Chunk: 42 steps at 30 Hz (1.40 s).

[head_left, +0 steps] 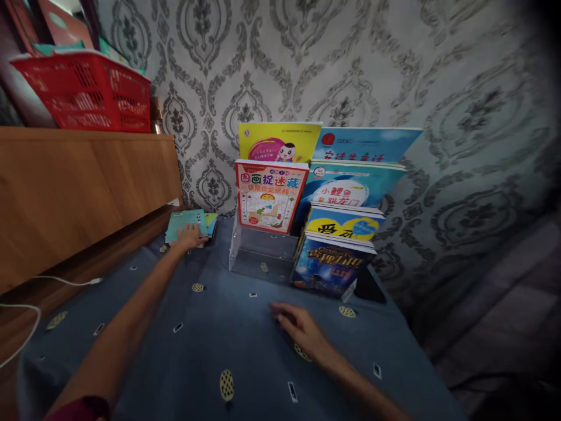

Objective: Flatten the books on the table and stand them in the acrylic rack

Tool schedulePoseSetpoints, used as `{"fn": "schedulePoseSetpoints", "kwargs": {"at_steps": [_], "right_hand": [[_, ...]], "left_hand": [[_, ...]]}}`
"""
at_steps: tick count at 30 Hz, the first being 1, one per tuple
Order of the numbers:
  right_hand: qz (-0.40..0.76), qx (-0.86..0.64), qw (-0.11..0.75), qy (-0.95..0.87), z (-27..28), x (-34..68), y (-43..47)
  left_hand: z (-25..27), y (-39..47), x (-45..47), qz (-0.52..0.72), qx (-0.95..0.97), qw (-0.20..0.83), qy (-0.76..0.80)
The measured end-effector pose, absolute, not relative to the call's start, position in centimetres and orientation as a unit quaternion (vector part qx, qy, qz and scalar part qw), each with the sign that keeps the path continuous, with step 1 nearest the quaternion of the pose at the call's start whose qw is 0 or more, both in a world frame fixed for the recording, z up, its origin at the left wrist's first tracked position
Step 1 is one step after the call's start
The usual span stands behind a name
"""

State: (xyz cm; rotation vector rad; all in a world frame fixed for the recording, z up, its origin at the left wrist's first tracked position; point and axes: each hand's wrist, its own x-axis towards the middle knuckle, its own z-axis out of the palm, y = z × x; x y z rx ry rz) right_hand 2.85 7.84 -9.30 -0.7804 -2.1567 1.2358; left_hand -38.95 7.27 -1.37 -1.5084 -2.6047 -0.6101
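At the far left of the table, my left hand [190, 238] is on a teal book [182, 221], its fingers over the cover and its thumb by the right edge. Under that book lie other thin books, with a yellow-green corner [211, 220] showing. My right hand [300, 328] hovers over the front middle of the table, slightly blurred, fingers loosely bent and nothing in them. Beyond it stands a clear stepped rack [263, 254]. A red-bordered picture book [270, 197] rests on its left side, in front of a yellow book [280, 140].
On the rack's right side, several books rise in tiers, from a dark blue book [331, 266] up to a blue book [368, 143]. A red basket [100, 93] sits on a wooden cabinet [87, 193] at left. White cables [65, 280] lie beside the blue tablecloth [197, 351].
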Motion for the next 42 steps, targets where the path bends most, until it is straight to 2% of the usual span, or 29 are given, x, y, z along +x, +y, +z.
{"fn": "schedulePoseSetpoints", "kwargs": {"at_steps": [5, 15, 24, 37, 42], "right_hand": [[0.442, -0.268, 0.304, -0.8, -11.1, 3.7, 6.7], [0.43, -0.263, 0.308, -0.807, -11.0, 3.9, 6.5], [0.425, -0.243, 0.315, -0.813, -10.3, 3.7, 6.2], [0.423, -0.24, 0.318, -0.814, -10.1, 4.0, 5.7], [0.42, -0.233, 0.314, -0.819, -10.3, 4.0, 5.8]], "left_hand": [[-4.9, 6.3, -40.8, -0.09, -0.504, 0.057, -0.857], [-3.7, 4.3, -43.1, 0.008, -0.562, 0.091, -0.822], [-3.9, 0.1, -38.2, 0.05, -0.582, 0.101, -0.805], [-5.2, -10.2, -24.7, 0.074, -0.672, 0.015, -0.737], [-3.3, -9.6, -26.1, 0.019, -0.67, -0.044, -0.741]]}}
